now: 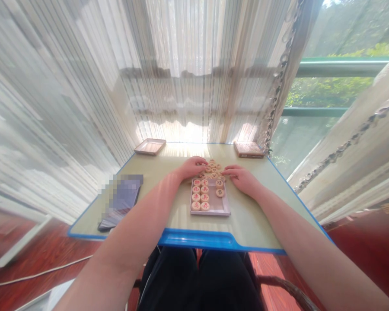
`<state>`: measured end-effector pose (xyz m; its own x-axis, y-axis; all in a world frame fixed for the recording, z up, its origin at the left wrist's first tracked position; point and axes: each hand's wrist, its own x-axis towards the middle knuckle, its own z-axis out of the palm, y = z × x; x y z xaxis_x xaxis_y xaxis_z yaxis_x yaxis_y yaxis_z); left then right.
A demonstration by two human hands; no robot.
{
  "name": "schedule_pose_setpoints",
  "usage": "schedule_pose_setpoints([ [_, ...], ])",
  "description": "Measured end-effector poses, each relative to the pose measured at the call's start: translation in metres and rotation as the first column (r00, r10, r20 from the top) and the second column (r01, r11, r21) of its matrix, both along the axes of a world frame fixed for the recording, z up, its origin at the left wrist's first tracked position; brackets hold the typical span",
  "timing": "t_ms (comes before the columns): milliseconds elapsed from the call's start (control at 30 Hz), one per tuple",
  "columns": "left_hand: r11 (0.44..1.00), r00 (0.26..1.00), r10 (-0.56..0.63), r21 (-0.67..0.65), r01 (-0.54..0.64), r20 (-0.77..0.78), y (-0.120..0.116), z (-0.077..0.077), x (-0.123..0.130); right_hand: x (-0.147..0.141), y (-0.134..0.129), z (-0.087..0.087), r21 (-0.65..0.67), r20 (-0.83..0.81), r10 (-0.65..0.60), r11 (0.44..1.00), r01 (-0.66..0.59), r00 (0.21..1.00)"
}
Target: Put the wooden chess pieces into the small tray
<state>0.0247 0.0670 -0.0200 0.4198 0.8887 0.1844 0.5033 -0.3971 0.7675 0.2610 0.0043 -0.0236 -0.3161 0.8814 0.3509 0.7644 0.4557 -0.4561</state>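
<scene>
Xiangqi pieces (213, 169), round pale wooden discs with characters, lie in a loose pile just beyond a shallow box (227, 213). In the box, two columns of red-marked pieces (205, 197) fill the left side. Two dark-marked pieces (219, 193) sit at its upper right, beside bare box floor. My left hand (193, 167) is at the pile's left edge, fingers reaching over the nearest pieces and spread a little. On the pile's right edge, my right hand (241, 178) has its fingers apart, fingertips at a piece. Both hands' fingertips are small and partly hidden.
A light table (178, 220) with a blue rim carries everything. An open shallow lid or tray (150, 146) lies at the far left corner, a flat patterned box (248, 149) at the far right. A dark, partly blurred-out item (125, 201) lies left. Curtains (194, 86) hang behind.
</scene>
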Motion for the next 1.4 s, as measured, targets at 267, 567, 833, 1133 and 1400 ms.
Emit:
schedule_pose_setpoints([
  [267, 0.998, 0.998, -0.036, -0.053, 0.038, 0.051, 0.008, -0.006, -0.004, -0.006, -0.003, -0.002, 0.023, -0.010, 0.120, 0.993, -0.120, 0.993],
  [567, 0.972, 0.985, -0.172, -0.163, 0.172, 0.013, -0.001, 0.012, -0.010, -0.006, 0.001, -0.004, 0.007, 0.014, 0.112, 0.994, -0.112, 0.994],
  [833, 0.977, 0.989, -0.138, -0.159, 0.145, 0.054, 0.001, 0.008, -0.010, -0.003, 0.000, -0.003, 0.096, -0.001, 0.137, 0.986, -0.137, 0.991],
  [1133, 0.972, 0.990, -0.077, -0.213, 0.101, 0.117, 0.002, 0.007, -0.012, -0.001, -0.002, 0.001, 0.128, 0.055, 0.094, 0.987, -0.100, 0.994],
  [1400, 0.950, 0.970, -0.239, -0.197, 0.244, 0.048, -0.003, 0.018, -0.016, -0.006, -0.009, 0.005, 0.147, 0.107, -0.003, 0.989, -0.013, 0.994],
])
